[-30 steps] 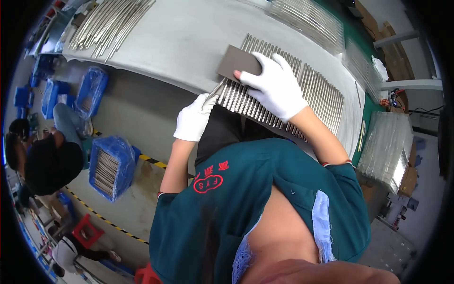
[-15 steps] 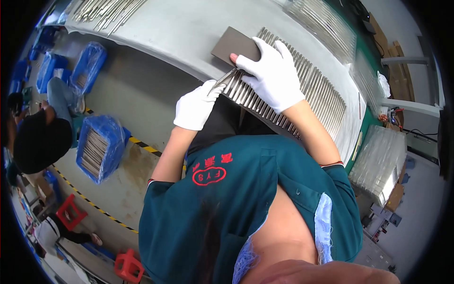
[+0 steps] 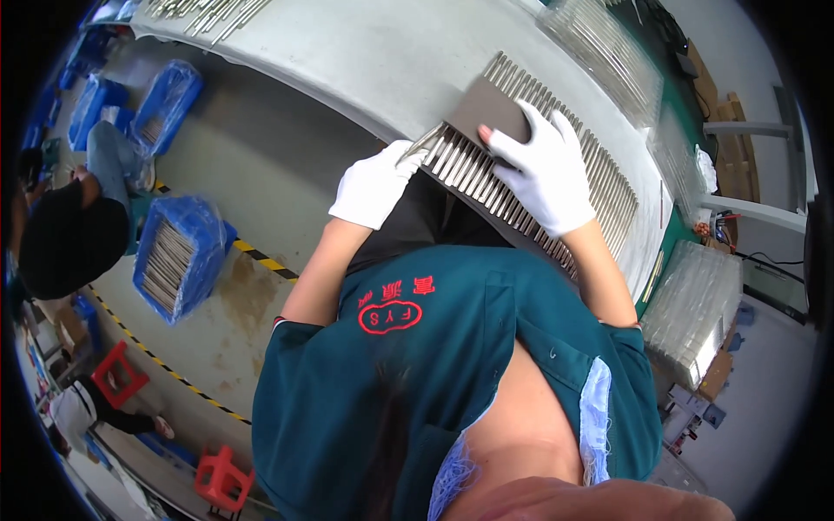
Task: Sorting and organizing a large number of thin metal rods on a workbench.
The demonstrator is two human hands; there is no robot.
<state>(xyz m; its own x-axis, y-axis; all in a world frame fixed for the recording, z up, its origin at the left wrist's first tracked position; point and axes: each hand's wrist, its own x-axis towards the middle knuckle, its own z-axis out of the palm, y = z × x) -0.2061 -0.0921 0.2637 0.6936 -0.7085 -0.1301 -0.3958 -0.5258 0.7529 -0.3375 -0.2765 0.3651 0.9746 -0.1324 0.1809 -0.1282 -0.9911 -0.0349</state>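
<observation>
Many slim silvery metal rods (image 3: pixel 612 187) lie side by side in a long row along the near edge of the table. My right hand (image 3: pixel 549 174), in a white glove with one bare fingertip, holds a flat grey-brown plate (image 3: pixel 488 111) over the left part of the row. Its thumb lies on the plate's near edge and the other fingers reach across the right side. At the row's left end my gloved left hand (image 3: pixel 373 187) is closed on a slim metal piece (image 3: pixel 424 141) that slants toward the rods. Whether this is a rod or a tool I cannot tell.
More loose rods (image 3: pixel 208 13) lie at the table's far left. Clear trays of rods (image 3: pixel 604 61) stand at the back right, and stacked clear trays (image 3: pixel 695 304) at the right. Blue lined bins (image 3: pixel 182 260) and a person (image 3: pixel 78 230) are on the left.
My right hand has carried the plate rightward, from beyond the row's left end to over the rods. My left hand has shifted slightly right, still holding the slim metal piece.
</observation>
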